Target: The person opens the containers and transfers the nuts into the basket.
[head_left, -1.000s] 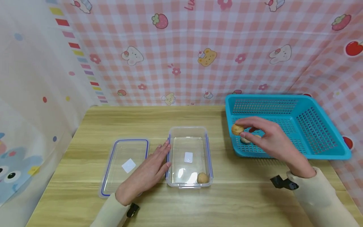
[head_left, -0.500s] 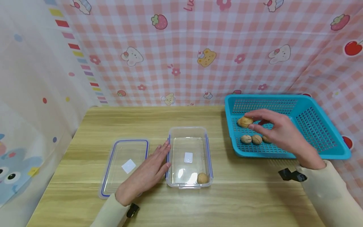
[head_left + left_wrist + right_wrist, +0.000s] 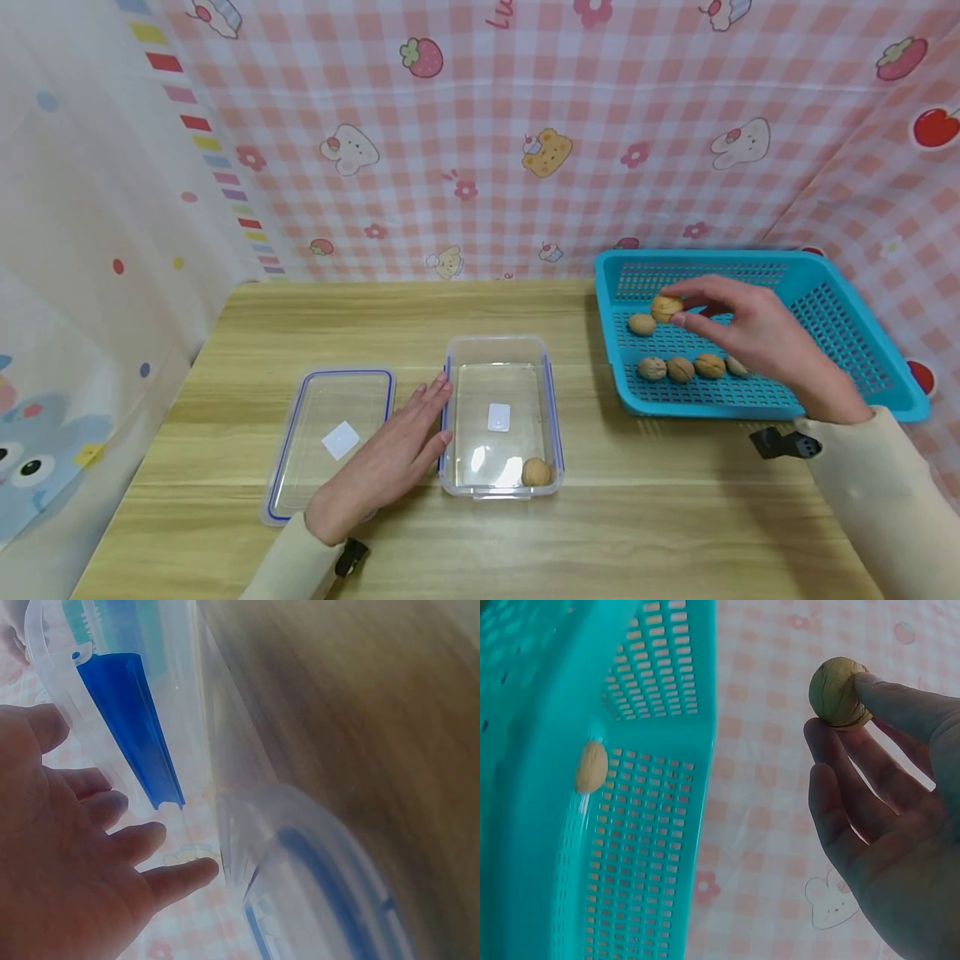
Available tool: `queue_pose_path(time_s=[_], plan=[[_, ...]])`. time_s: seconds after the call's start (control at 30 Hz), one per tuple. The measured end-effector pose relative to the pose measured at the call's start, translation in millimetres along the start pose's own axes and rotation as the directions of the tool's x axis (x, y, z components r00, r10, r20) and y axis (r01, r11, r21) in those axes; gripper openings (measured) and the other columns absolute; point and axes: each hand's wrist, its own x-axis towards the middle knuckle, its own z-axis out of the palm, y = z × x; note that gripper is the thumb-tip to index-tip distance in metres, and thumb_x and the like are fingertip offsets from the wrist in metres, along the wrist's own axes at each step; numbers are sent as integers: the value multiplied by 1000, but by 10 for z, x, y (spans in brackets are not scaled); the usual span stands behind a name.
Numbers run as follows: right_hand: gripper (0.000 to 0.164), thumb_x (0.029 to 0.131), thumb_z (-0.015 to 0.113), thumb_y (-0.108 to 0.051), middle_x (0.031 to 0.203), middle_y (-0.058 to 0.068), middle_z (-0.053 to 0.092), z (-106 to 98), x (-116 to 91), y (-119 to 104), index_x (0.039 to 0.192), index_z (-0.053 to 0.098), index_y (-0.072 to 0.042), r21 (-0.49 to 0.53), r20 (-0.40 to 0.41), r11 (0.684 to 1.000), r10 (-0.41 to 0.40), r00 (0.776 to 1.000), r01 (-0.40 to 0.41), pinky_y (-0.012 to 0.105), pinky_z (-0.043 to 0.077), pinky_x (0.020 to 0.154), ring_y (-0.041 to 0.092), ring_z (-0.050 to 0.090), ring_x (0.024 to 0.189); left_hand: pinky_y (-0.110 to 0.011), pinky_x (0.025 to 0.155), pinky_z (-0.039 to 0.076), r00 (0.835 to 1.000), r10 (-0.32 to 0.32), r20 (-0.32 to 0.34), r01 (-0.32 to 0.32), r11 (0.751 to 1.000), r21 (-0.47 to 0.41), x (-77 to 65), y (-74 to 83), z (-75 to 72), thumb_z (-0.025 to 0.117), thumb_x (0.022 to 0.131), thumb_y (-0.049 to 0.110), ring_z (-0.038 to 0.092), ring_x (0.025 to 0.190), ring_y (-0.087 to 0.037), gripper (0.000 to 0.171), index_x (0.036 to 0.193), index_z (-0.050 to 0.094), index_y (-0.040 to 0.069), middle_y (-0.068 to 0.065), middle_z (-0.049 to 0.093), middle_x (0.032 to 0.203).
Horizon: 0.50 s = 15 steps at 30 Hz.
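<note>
Between thumb and fingers, my right hand (image 3: pixel 757 325) pinches a walnut (image 3: pixel 666 308) above the turquoise basket (image 3: pixel 832 400); the right wrist view shows this walnut (image 3: pixel 840 694) clearly too. Under it in the basket lies another walnut (image 3: pixel 642 324), and a row of several walnuts (image 3: pixel 680 369) runs along the near side, partly hidden by the hand. My left hand (image 3: pixel 382 454) has its fingers extended, the tips at the left side of a clear plastic container (image 3: pixel 501 492). One walnut (image 3: pixel 536 472) sits in that container's near right corner.
A clear lid (image 3: pixel 330 492) with a blue seal lies left of the container, partly under the left hand and forearm. The wooden table (image 3: pixel 637 517) ends at a pink checked cloth (image 3: pixel 480 208) behind. The basket stands at the table's right.
My right hand, with the walnut pinched, has moved right and away over the basket, uncovering the row of walnuts and the one behind it. My left hand stays in place.
</note>
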Motion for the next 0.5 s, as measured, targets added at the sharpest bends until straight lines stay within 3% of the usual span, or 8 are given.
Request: queue_pose_path(time_s=[0.3, 0.5], plan=[[32, 98, 73, -10, 123, 4, 72, -84, 79, 154, 129, 73, -16, -15, 55, 991, 130, 990, -129, 5, 45, 82, -11, 59, 98, -55, 124, 25, 1000, 0, -6, -1, 1000, -8, -9, 6, -2, 45, 112, 36, 23, 155, -36, 64, 165, 22, 9, -6, 14, 172], [33, 102, 69, -18, 131, 14, 69, -130, 162, 237, 135, 70, -12, -56, 115, 976, 217, 969, -211, 8, 45, 78, 29, 70, 109, -56, 123, 25, 1000, 16, -23, -17, 1000, -17, -7, -3, 8, 46, 112, 35, 23, 155, -36, 64, 165, 23, 8, -6, 15, 172]])
